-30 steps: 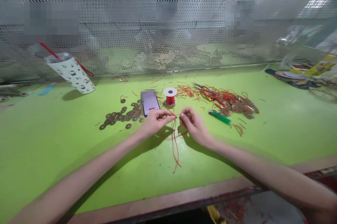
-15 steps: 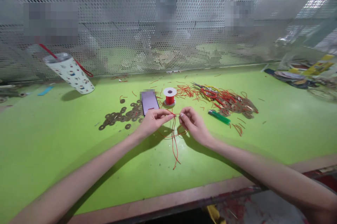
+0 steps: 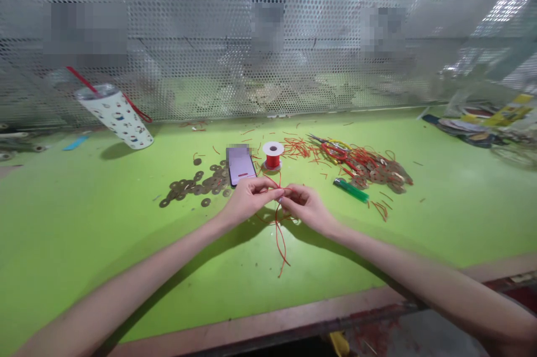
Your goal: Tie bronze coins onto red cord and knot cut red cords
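Over the middle of the green table, my left hand (image 3: pixel 255 196) pinches a thin red cord (image 3: pixel 278 242) between thumb and fingertips. My right hand (image 3: pixel 305 206) meets it there, its thumb and forefinger closed on the same cord. The fingertips hide most of the spot where the strands cross. Loops of cord spread beneath the hands, and two loose ends hang toward the front. Just beyond the hands stands a white spool (image 3: pixel 273 156) wound with red cord. A phone (image 3: pixel 242 164) lies behind my left hand, its screen lit.
Round metal discs with holes (image 3: pixel 180 189) lie scattered at left, and another heap (image 3: pixel 377 169) at right under red cord scraps. Scissors with red handles (image 3: pixel 333 150) and a green lighter (image 3: pixel 352 190) lie at right. A patterned tumbler (image 3: pixel 119 119) stands back left, before a perforated metal screen (image 3: pixel 201 71).
My right hand has moved left and slightly nearer, so its fingertips now meet those of my left hand at the cord. The gap between the hands has closed.
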A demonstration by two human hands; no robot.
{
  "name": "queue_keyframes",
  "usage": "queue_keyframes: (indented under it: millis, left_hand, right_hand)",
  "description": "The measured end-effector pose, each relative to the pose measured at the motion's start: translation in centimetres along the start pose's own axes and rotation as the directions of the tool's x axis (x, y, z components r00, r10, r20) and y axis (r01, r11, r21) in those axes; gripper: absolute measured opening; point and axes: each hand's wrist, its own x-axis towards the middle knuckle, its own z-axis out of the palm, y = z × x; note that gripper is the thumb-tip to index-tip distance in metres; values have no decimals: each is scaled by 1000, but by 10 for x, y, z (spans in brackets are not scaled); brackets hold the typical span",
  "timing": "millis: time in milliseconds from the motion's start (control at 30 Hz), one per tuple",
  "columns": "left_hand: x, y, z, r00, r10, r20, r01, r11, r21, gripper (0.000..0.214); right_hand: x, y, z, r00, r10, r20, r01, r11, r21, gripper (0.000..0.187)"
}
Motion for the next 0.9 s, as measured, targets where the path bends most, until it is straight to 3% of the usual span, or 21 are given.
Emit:
queue_keyframes:
  millis: [300,900]
  left_hand:
    - [4,6,-2,997,-62,-53,57,994,-89,33]
    - [6,1,-2,992,-113,-61,108,990,-93,33]
  right_hand:
    - [1,-2,0,999,51,-10,-52,997,-62,27]
    - [-1,-3,3,989,123,81,-117,990,-82,30]
